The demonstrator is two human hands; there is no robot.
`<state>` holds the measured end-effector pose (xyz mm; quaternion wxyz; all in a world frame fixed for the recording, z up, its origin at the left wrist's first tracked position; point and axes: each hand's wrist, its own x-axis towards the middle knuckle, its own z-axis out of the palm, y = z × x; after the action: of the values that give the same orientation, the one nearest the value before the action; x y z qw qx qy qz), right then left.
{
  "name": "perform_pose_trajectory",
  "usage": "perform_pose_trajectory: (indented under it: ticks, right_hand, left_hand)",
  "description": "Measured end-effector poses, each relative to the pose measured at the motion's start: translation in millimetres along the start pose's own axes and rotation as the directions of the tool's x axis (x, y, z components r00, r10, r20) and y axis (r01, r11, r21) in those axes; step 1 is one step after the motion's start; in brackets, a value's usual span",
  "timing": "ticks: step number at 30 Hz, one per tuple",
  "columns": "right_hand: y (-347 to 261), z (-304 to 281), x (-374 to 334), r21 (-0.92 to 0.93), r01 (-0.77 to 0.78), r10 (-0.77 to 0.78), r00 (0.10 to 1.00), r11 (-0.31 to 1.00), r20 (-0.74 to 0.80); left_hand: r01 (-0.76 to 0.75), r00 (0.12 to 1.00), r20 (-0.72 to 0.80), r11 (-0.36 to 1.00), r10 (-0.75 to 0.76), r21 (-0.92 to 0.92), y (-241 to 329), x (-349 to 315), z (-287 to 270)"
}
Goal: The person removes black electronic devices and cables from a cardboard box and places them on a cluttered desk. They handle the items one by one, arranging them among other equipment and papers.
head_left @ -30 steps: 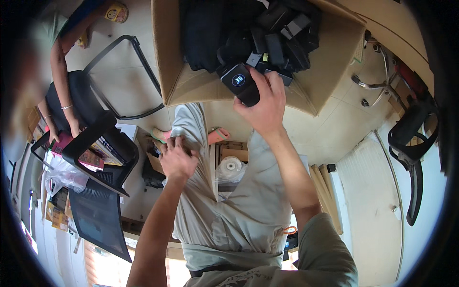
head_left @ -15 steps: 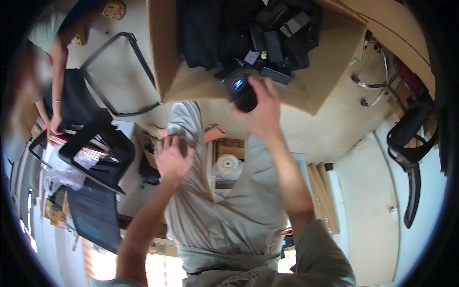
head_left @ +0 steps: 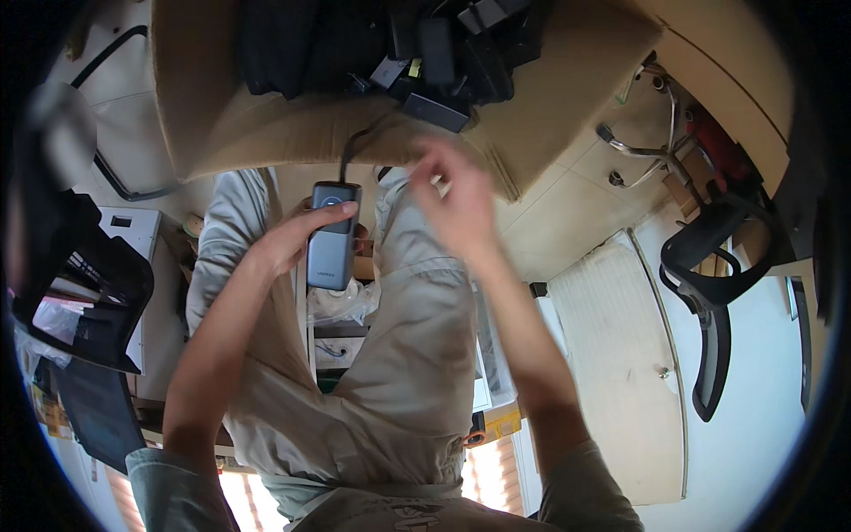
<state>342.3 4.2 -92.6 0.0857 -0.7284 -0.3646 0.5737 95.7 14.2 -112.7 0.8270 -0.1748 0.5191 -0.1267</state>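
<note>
In front of my lap, my left hand (head_left: 288, 239) is closed round a dark grey, oblong power bank (head_left: 329, 257). My left thumb lies across its upper face, beside a small round display. A black cable (head_left: 347, 152) comes out of its top end and bends up to the right, where it blurs. My right hand (head_left: 454, 199) is up by the front of the box, near the cable. Its fingers are curled but smeared by motion, so whether they hold the cable's end does not show.
A large cardboard box (head_left: 567, 115) stands before me with black cloth (head_left: 277, 44) and several dark small boxes (head_left: 436, 112) inside. Black chairs stand at the left (head_left: 133, 293) and right (head_left: 709, 355). Beneath my legs lies a clear plastic bag (head_left: 341, 304).
My right hand held a black device with a lit display at the box. Now my left hand has left my knee and grips the power bank, and my view has shifted right.
</note>
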Motion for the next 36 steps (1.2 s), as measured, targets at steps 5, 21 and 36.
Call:
perform_pose_trajectory:
  ticks: [5, 21, 36]
  right_hand:
    - [128.1, -9.7, 124.0, -0.271, -0.178, 0.161, 0.983, 0.946, -0.085]
    - [120.3, 45.7, 158.1, -0.294, -0.456, 0.295, 0.839, 0.84, -0.456]
    - [108.8, 20.3, 183.8, 0.538, -0.34, 0.556, 0.772, 0.771, -0.309]
  left_hand:
    - [-0.06, 0.993, -0.057, 0.839, 0.107, 0.541, 8.0, 47.7, -9.5]
    - [0.08, 0.85, -0.041, -0.052, 0.526, 0.995, 21.6, 71.2, -38.2]
    - [0.09, 0.988, -0.083, -0.052, 0.128, 0.995, 31.3, 76.5, -20.3]
